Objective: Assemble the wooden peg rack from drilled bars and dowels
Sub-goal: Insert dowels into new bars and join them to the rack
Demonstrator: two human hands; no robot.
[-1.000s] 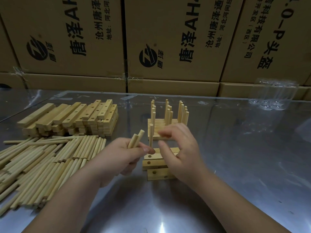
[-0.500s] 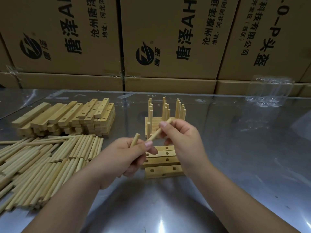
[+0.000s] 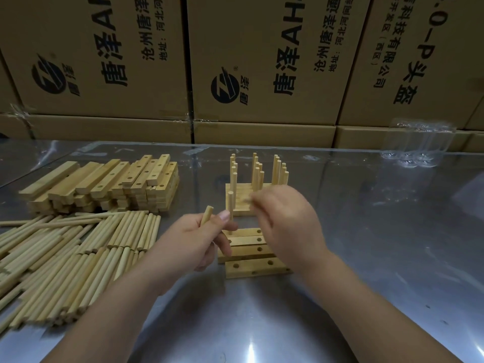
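Observation:
Several drilled bars (image 3: 251,267) lie side by side on the table in front of me. One dowel (image 3: 230,208) stands upright in the left end of the farthest bar. My left hand (image 3: 193,244) grips a single dowel (image 3: 207,214) just left of that standing one. My right hand (image 3: 284,226) hovers over the bars' middle and right part with its fingers curled. It pinches a second dowel (image 3: 247,201), which shows only as a motion-blurred tip. Behind stands a finished rack (image 3: 239,203) with several upright pegs.
A stack of drilled bars (image 3: 104,184) sits at the left rear, with a wide pile of loose dowels (image 3: 65,258) in front of it. Cardboard boxes (image 3: 262,61) wall off the back. Clear plastic packaging (image 3: 419,145) lies at the far right.
My right hand took one of the two dowels from my left hand and moved it over the bars. My left hand now holds one dowel.

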